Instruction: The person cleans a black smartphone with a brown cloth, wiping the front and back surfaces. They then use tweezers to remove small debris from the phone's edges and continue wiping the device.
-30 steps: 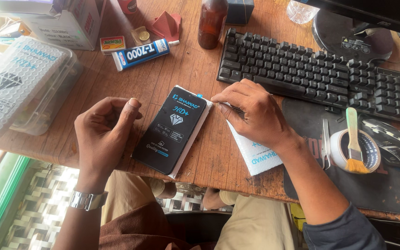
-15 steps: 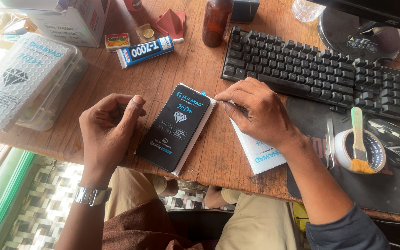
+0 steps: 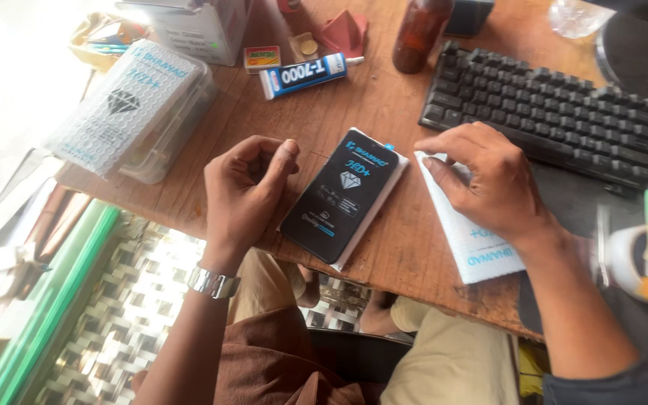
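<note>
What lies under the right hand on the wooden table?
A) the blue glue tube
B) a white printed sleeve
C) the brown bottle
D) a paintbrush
B: the right hand presses flat on the white printed sleeve, just right of the black screen-protector pack.

The right hand [image 3: 485, 180] has come off the dark screen-protector packet [image 3: 343, 196]: a second ago its fingertips pressed the packet's upper right corner, and now it lies at the packet's three o'clock, flat on the white paper sleeve [image 3: 468, 225], apart from the packet. The left hand [image 3: 245, 191], at the packet's nine o'clock, has curled tighter, thumb tip pinched against the forefinger, its heel just touching the packet's left edge. The packet itself has turned slightly clockwise.
</note>
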